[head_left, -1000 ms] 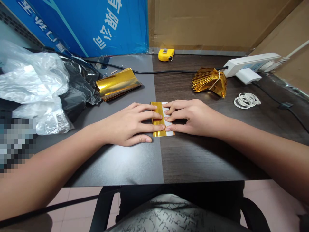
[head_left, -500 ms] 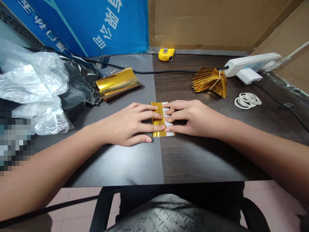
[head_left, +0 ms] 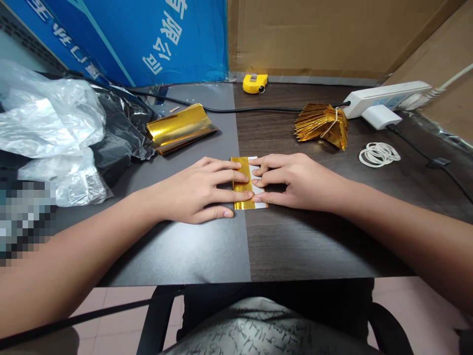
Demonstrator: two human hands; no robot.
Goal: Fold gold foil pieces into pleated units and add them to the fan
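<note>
A small sheet of gold foil paper point(head_left: 242, 188) lies folded on the table, with a strip of its white underside showing along the right. My left hand point(head_left: 201, 190) rests flat on the gold part, fingers apart and stretched to the right. From the other side my right hand point(head_left: 286, 177) presses its spread fingertips onto the white strip. Neither hand grips the sheet; both hold it down. Behind my left hand lies a stack of gold foil paper point(head_left: 181, 127). A bundle of folded gold paper point(head_left: 321, 125), bound with a pale band, sits behind my right hand.
White rubber bands point(head_left: 379, 154) lie at the right, near a white power strip point(head_left: 388, 98) with a plug in it. A yellow tape measure point(head_left: 254, 84) stands at the back. Crumpled plastic bags point(head_left: 55, 138) fill the left side. A black cable point(head_left: 254, 110) crosses the table.
</note>
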